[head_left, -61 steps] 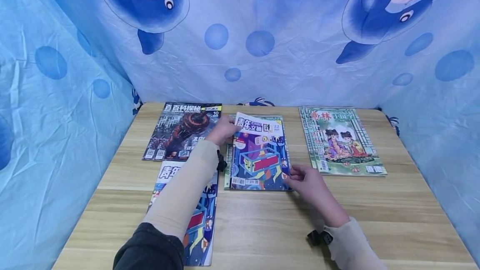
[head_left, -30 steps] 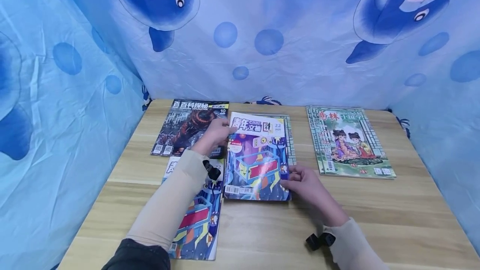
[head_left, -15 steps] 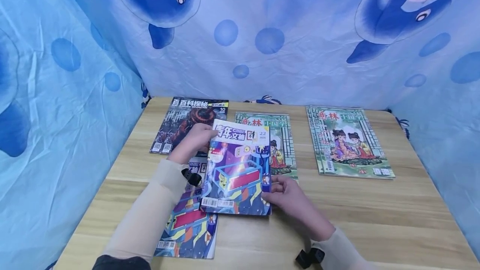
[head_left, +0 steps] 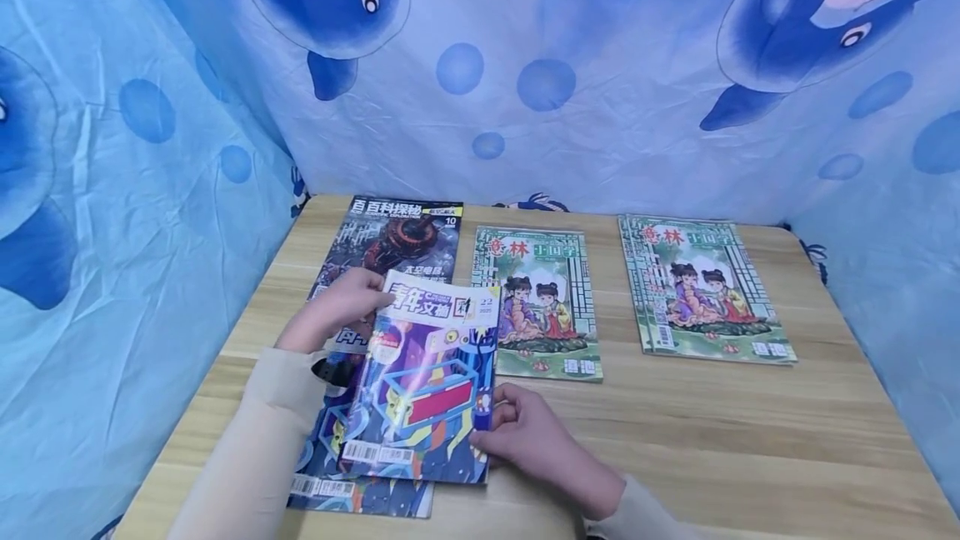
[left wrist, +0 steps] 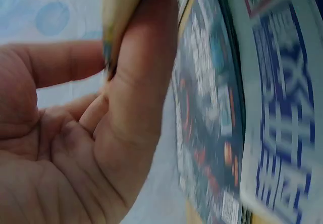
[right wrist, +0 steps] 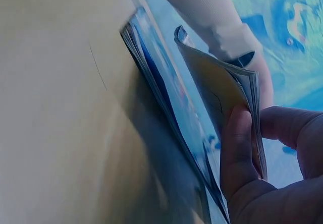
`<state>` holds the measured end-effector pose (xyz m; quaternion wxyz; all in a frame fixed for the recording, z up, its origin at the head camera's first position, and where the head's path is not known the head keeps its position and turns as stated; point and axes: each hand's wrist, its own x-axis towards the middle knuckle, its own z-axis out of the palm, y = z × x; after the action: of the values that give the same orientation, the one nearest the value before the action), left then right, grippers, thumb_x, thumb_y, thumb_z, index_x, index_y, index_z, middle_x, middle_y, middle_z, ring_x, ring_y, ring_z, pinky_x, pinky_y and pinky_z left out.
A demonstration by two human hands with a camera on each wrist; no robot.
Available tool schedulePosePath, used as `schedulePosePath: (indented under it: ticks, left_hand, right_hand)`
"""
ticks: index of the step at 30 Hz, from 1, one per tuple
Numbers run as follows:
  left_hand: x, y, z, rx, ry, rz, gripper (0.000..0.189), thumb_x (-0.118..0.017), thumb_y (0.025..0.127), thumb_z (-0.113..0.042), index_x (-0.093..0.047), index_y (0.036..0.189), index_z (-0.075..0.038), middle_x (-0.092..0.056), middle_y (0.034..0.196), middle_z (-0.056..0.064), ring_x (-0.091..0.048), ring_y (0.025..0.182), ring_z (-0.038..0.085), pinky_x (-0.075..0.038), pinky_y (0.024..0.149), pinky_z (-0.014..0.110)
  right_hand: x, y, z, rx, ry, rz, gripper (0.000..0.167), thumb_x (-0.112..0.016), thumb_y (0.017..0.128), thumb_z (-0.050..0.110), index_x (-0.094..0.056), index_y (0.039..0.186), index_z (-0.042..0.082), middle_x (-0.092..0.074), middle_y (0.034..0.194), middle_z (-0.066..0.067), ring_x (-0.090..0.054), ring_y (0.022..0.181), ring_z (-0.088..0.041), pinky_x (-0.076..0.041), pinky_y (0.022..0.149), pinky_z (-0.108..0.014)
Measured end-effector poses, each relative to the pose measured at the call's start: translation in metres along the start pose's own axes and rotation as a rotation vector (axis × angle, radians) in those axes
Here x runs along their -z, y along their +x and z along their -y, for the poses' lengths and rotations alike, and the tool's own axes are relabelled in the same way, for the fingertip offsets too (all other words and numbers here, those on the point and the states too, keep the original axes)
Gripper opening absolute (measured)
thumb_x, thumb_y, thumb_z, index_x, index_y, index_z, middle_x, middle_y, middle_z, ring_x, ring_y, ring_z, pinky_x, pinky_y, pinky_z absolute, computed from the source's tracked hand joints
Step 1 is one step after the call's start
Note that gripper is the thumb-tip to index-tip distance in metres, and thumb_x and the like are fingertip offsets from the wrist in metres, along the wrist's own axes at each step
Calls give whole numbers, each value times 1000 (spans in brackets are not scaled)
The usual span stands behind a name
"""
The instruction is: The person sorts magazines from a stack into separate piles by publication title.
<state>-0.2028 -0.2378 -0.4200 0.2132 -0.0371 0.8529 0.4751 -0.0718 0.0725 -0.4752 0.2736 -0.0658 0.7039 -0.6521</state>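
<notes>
Both hands hold a purple-and-blue magazine [head_left: 427, 390] with a white title band, raised above the table. My left hand [head_left: 341, 307] pinches its upper left corner. At the lower right edge, my right hand [head_left: 536, 440] pinches it between thumb and fingers; the right wrist view shows the held magazine [right wrist: 217, 88] bowed, its page edges in the grip. Overlapped below is a matching magazine [head_left: 322, 494], mostly hidden. A dark magazine [head_left: 405, 240] lies behind the left hand, partly covered. In the left wrist view the white title band [left wrist: 282, 98] is blurred.
A green magazine [head_left: 543, 315] with two cartoon figures lies at the table's middle. Farther right sits a small stack of matching green magazines [head_left: 708, 290]. Blue dolphin-printed cloth [head_left: 630, 40] walls in the wooden table [head_left: 675, 440] at the back and sides.
Both hands have lifted the purple magazine off the middle green one and carried it left and nearer, over the matching magazine. The green cover beneath has come into view.
</notes>
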Motion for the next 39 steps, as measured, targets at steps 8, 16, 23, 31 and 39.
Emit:
schedulePosePath:
  ticks: [8, 16, 23, 31, 39]
  left_hand:
    - [15, -17, 18, 46, 160, 20, 38, -61, 100, -8, -44, 66, -9, -55, 63, 8, -59, 51, 19, -58, 52, 37]
    - [20, -19, 36, 66, 265, 52, 40, -65, 97, -5, -45, 63, -10, -57, 61, 10, -61, 49, 20, -58, 52, 38]
    - [23, -14, 44, 107, 302, 49, 36, -64, 94, -5, -45, 64, -10, -57, 64, 12, -61, 48, 20, -58, 50, 36]
    - [21, -13, 44, 92, 300, 17, 28, -66, 95, -8, -56, 70, -4, -63, 70, 13, -64, 53, 21, -57, 52, 34]
    - [18, -12, 45, 90, 316, 3, 27, -68, 95, -11, -59, 71, -2, -61, 67, 11, -61, 53, 20, -54, 52, 33]
  right_hand:
    - [-35, 1, -4, -45, 114, 70, 32, -81, 80, -5, -60, 104, -1, -68, 76, -14, -71, 67, -23, -59, 58, -30]
    - [-57, 10, -15, -92, 172, 144, 36, -81, 78, -10, -59, 105, 0, -69, 80, -16, -73, 73, -29, -61, 60, -37]
    - [-60, 14, -14, -114, 87, 136, 35, -86, 77, -3, -58, 98, 3, -68, 75, -14, -71, 65, -24, -60, 58, -35]
    - [-54, 17, -17, -114, 17, 114, 36, -89, 76, 1, -58, 96, 5, -67, 70, -11, -69, 59, -22, -60, 56, -34]
    - [-52, 16, -19, -144, -21, 125, 37, -89, 77, 6, -57, 94, 5, -67, 68, -10, -69, 57, -21, -58, 55, -31]
